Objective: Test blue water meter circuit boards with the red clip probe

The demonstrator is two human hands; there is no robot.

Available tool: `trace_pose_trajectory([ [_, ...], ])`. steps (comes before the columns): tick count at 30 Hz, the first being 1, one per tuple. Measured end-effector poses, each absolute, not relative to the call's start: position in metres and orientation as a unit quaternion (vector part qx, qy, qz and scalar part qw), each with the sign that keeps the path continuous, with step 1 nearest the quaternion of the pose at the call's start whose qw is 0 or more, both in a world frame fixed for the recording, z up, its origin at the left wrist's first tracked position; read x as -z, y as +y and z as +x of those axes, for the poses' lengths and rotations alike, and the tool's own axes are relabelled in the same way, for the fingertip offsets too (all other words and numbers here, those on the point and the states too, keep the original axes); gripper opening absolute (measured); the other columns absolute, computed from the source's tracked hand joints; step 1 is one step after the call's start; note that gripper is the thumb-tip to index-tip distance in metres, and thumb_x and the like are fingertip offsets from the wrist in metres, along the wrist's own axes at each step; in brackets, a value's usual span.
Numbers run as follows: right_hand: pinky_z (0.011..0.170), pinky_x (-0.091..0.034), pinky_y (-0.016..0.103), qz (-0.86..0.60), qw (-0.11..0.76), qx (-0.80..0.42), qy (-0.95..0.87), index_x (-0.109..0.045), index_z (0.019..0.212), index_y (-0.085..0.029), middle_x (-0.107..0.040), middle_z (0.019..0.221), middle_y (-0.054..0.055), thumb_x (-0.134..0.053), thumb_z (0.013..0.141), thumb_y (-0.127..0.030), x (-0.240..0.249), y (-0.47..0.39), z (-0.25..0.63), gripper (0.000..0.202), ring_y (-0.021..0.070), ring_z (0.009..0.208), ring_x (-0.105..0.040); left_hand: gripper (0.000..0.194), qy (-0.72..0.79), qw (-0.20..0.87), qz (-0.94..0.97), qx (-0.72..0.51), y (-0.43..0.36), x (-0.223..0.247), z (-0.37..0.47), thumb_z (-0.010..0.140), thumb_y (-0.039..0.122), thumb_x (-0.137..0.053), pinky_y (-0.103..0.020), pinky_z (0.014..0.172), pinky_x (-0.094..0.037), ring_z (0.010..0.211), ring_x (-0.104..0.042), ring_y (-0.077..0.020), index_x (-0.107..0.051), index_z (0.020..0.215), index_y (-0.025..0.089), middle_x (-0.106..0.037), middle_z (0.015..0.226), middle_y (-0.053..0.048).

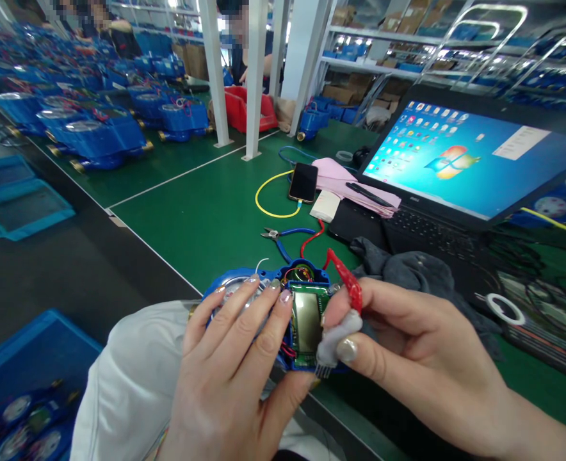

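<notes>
Blue-cased, the electronic meter [307,320] is held at six o'clock under the left hand's [237,358] spread fingers, its thumb at the near edge. By the right hand [408,346], at four o'clock, a grey pin connector [333,342] is pinched between thumb and fingers. Beyond are seen diagonal cutters [273,235], centrally; a smartphone [303,182], one o'clock; a laptop [456,160], two o'clock.

Bright, diffuse light reaches us across most of the view, while the floor [18,275] at nine o'clock sits dim. The laptop screen [436,160] glows at two o'clock. We see a pale sheen on the small display [307,320] near six. Blur smears the blue units [91,128] at ten; pixelation shows near twelve, and wide-angle stretching skews the edges.
</notes>
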State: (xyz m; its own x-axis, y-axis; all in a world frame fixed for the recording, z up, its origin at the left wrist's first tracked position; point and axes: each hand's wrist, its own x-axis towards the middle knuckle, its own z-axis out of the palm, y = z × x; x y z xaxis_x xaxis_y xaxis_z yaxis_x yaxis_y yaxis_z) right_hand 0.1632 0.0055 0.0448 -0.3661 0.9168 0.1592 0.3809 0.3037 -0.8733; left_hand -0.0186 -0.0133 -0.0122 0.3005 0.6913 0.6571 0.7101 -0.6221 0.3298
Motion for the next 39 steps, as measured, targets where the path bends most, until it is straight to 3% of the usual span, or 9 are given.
trace_pose_trajectory([
  [13,0.054,-0.048,0.020,-0.457,0.378,-0.413,-0.691,-0.061,0.081,-0.018,-0.063,0.068,0.000,-0.062,0.079,-0.024,-0.040,0.009,0.169,0.007,0.0100,0.058,-0.056,0.042,-0.425,0.050,-0.826,0.367,-0.013,0.012,-0.022,0.082,0.029,-0.061,-0.042,0.103,-0.032,0.119,-0.049,-0.0247,-0.054,0.120,0.011,-0.060,0.121,-0.009],
  [20,0.058,-0.049,0.020,-0.496,0.483,-0.358,-0.627,-0.063,0.078,-0.017,-0.064,0.071,0.001,-0.072,0.071,-0.029,-0.046,0.023,0.213,0.016,0.0103,0.062,-0.058,0.051,-0.402,0.088,-0.837,0.360,-0.005,0.020,-0.027,0.084,0.036,-0.058,-0.042,0.107,-0.030,0.119,-0.049,-0.0255,-0.049,0.127,0.013,-0.057,0.126,-0.009],
  [24,0.061,-0.049,0.021,-0.541,0.496,-0.367,-0.572,-0.066,0.081,-0.016,-0.065,0.072,0.002,-0.074,0.069,-0.031,-0.039,0.020,0.257,0.021,0.0106,0.064,-0.059,0.064,-0.407,0.100,-0.816,0.398,-0.002,0.027,-0.027,0.084,0.042,-0.054,-0.044,0.113,-0.023,0.129,-0.037,-0.0310,-0.035,0.138,0.014,-0.039,0.143,-0.006],
  [28,0.059,-0.048,0.018,-0.499,0.494,-0.484,-0.522,-0.066,0.096,-0.016,-0.064,0.070,0.000,-0.074,0.072,-0.030,-0.020,0.006,0.280,0.029,0.0080,0.061,-0.058,0.064,-0.413,0.090,-0.783,0.457,-0.012,0.017,-0.016,0.089,0.044,-0.043,-0.048,0.118,-0.014,0.136,-0.022,-0.0331,-0.019,0.144,0.021,-0.020,0.151,0.007],
  [30,0.056,-0.046,0.017,-0.460,0.500,-0.551,-0.484,-0.065,0.096,-0.016,-0.063,0.067,0.000,-0.076,0.069,-0.029,-0.011,-0.001,0.281,0.032,0.0073,0.058,-0.057,0.062,-0.353,0.117,-0.801,0.470,-0.021,0.010,-0.003,0.088,0.031,-0.049,-0.040,0.118,-0.020,0.135,-0.028,-0.0281,-0.024,0.143,0.020,-0.024,0.150,0.006],
  [33,0.049,-0.041,0.014,-0.416,0.498,-0.634,-0.421,-0.064,0.084,-0.015,-0.062,0.063,-0.001,-0.080,0.064,-0.029,0.000,-0.012,0.278,0.030,0.0057,0.052,-0.054,0.056,-0.233,0.111,-0.852,0.455,-0.029,0.006,0.027,0.084,0.010,-0.051,-0.032,0.112,-0.033,0.128,-0.040,-0.0229,-0.035,0.137,0.012,-0.035,0.145,-0.004],
  [36,0.052,-0.042,0.016,-0.395,0.467,-0.692,-0.383,-0.062,0.078,-0.014,-0.060,0.061,-0.002,-0.083,0.059,-0.031,0.008,-0.027,0.273,0.033,0.0058,0.052,-0.053,0.045,-0.169,0.044,-0.889,0.423,-0.030,0.011,0.064,0.088,0.006,-0.037,-0.033,0.107,-0.039,0.131,-0.036,-0.0226,-0.039,0.133,0.007,-0.041,0.141,-0.010],
  [39,0.062,-0.045,0.020,-0.395,0.440,-0.703,-0.395,-0.063,0.081,-0.013,-0.061,0.065,-0.001,-0.084,0.053,-0.037,0.015,-0.043,0.273,0.042,0.0087,0.060,-0.056,0.043,-0.167,-0.044,-0.895,0.411,-0.023,0.021,0.092,0.089,0.005,-0.036,-0.037,0.107,-0.038,0.133,-0.032,-0.0204,-0.040,0.132,0.008,-0.045,0.137,-0.011],
])
